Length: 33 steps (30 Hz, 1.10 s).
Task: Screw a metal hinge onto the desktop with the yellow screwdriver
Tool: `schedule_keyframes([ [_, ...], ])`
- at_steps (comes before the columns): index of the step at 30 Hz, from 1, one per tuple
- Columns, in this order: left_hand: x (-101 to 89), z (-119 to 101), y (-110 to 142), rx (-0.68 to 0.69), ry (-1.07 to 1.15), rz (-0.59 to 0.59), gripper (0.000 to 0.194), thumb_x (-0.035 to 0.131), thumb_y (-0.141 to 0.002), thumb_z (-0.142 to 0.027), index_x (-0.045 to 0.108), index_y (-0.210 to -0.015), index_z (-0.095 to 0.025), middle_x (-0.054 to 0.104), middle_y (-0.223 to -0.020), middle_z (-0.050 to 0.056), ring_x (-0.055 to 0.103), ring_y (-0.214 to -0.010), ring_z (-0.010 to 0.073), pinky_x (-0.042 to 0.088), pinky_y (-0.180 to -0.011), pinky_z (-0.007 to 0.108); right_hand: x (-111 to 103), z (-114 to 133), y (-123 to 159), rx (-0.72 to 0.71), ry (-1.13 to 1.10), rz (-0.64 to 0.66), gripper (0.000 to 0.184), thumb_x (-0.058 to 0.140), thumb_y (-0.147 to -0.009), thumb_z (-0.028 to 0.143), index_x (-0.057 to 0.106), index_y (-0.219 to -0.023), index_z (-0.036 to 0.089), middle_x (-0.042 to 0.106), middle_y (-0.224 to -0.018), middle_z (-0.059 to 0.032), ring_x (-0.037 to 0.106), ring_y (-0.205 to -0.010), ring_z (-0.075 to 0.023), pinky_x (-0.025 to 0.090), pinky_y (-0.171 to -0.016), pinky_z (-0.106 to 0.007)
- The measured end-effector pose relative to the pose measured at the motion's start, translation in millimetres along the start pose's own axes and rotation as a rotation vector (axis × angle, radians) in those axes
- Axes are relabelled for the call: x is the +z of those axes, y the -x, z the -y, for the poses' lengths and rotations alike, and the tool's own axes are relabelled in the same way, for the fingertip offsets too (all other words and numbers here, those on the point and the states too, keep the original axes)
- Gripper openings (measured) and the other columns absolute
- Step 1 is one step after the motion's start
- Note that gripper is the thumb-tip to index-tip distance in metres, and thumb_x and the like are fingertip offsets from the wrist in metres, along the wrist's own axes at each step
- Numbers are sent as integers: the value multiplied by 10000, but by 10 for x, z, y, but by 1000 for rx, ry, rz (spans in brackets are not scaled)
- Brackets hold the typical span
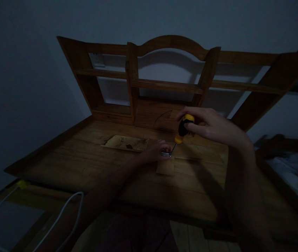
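Observation:
My right hand [208, 124] is wrapped round the yellow and black handle of a screwdriver [183, 126], which is held tilted. The shaft runs down and to the left, its tip at a small shiny metal piece [166, 154]. Curled fingers of my left hand [157, 150] hold that metal piece at the edge of a small wooden block [166, 167] on the desk. The dim light and my fingers hide the metal piece's exact kind and any screw under the tip.
A thin wooden board with dark marks [127, 142] lies left of my hands on the wooden desk [67, 157]. A wooden shelf unit [168, 84] rises along the back. A white cable [64, 206] hangs at the lower left. Plastic wrapping [290, 175] shows at right.

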State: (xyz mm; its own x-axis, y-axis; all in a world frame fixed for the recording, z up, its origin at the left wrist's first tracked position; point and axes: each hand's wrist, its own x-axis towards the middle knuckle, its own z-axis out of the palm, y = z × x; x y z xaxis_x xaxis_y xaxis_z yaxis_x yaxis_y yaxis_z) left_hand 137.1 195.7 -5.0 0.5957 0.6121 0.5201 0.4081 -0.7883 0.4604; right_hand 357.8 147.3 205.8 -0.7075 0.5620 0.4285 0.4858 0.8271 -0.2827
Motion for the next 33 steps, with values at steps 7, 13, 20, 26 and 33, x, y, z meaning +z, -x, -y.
schedule_keyframes([
  [7,-1,-15,16,-12,-7,4,209,729,-843,-310,608,-914,-156,604,-961,56,550,-953,182,443,-844,298,42,1,-12,54,-80,-40,291,620,-954,450,707,-1115,222,722,-943,-10,633,-613,-137,458,-605,-276],
  [13,7,-3,15,10,-9,14,212,726,-843,-320,620,-912,-151,617,-946,56,558,-947,180,443,-841,297,51,-35,-29,9,-18,-71,204,650,-926,313,717,-1089,210,729,-995,-7,678,-770,-163,480,-702,-280],
  [20,-214,-81,-18,-233,100,-199,427,702,-848,-546,666,-1010,-152,636,-967,50,590,-882,151,460,-785,270,36,-60,2,20,-38,-55,238,633,-872,186,700,-1097,223,726,-975,17,662,-691,-150,474,-652,-281],
  [26,-823,-17,122,-687,514,382,565,570,-891,-637,703,-846,-90,693,-764,110,624,-608,166,493,-597,276,44,-54,-7,19,-53,-59,216,628,-876,192,701,-1078,217,723,-920,19,664,-684,-148,483,-652,-273],
  [33,-647,18,232,-777,656,798,426,774,-776,-524,762,-990,-155,745,-958,127,727,-824,224,585,-749,314,44,-86,-1,22,-40,-65,224,633,-874,186,701,-1083,229,716,-912,28,660,-673,-143,475,-636,-275],
])
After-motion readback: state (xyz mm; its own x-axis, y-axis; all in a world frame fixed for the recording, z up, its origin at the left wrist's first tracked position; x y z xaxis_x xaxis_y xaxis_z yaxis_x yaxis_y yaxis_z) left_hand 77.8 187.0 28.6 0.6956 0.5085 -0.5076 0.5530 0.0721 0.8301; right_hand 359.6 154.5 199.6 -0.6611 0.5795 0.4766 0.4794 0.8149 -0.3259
